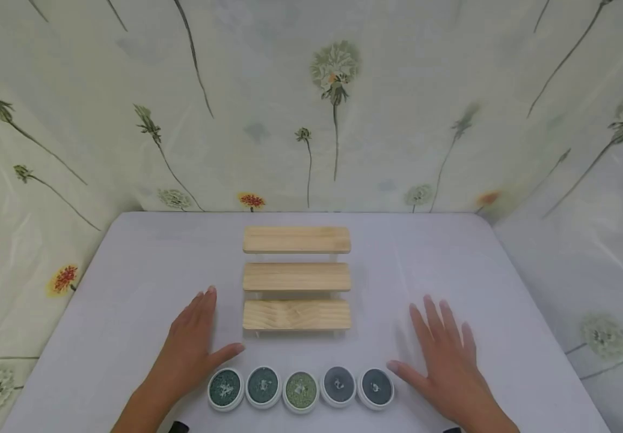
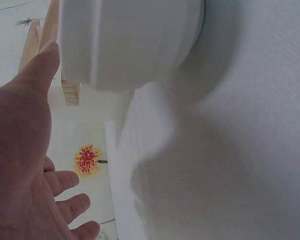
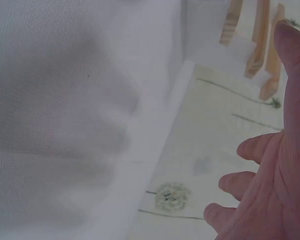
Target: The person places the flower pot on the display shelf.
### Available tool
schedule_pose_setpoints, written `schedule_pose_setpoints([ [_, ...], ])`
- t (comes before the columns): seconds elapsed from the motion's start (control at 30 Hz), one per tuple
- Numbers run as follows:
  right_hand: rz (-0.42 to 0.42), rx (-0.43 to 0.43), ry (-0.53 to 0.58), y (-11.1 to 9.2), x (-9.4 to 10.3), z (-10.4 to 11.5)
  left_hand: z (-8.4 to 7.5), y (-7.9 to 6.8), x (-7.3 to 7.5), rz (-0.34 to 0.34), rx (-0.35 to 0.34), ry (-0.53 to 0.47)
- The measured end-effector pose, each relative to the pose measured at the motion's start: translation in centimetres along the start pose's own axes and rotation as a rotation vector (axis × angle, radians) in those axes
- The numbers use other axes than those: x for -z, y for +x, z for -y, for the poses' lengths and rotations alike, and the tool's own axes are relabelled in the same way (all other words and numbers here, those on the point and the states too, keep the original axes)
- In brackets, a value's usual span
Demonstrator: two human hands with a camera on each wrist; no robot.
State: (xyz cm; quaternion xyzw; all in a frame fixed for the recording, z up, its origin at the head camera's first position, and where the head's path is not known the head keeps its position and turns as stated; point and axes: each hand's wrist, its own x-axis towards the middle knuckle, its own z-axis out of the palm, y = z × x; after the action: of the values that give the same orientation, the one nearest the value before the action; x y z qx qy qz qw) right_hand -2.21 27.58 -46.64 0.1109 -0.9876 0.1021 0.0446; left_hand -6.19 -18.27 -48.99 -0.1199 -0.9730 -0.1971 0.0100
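Note:
Several small round white containers stand in a row near the front of the table: a dark green one [image 1: 224, 389], a teal one [image 1: 263, 387], a light green one [image 1: 300, 391], a grey one [image 1: 338, 386] and a dark grey one [image 1: 376, 388]. My left hand [image 1: 191, 343] is held out flat at the row's left end, fingers straight, holding nothing. At the other end my right hand [image 1: 444, 361] has its fingers spread, thumb near the dark grey container, also without anything in it. A white container [image 2: 130, 40] looms close in the left wrist view.
Behind the row stands a three-step rack with wooden shelves [image 1: 297, 315] on clear supports. The white tabletop [image 1: 420, 252] has rounded back corners. Flower-print sheeting [image 1: 268, 120] hangs at the back and both sides.

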Motion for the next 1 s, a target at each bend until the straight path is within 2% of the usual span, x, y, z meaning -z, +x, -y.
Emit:
schedule_pose_setpoints([
  [0.4,0.108,-0.087,0.023,-0.2,0.1,0.8,-1.0,0.9,-0.7,0.019,-0.036,-0.039],
  [0.57,0.129,-0.102,0.041,-0.3,0.1,0.9,-1.5,1.1,-1.0,0.044,-0.026,-0.067],
  [0.73,0.121,-0.09,0.066,-0.5,0.1,1.0,-1.7,1.3,-1.3,0.054,-0.036,-0.086],
  [1.0,0.048,-0.025,0.092,-1.2,-0.2,0.7,-2.0,1.7,-1.3,0.043,-0.073,-0.111],
])
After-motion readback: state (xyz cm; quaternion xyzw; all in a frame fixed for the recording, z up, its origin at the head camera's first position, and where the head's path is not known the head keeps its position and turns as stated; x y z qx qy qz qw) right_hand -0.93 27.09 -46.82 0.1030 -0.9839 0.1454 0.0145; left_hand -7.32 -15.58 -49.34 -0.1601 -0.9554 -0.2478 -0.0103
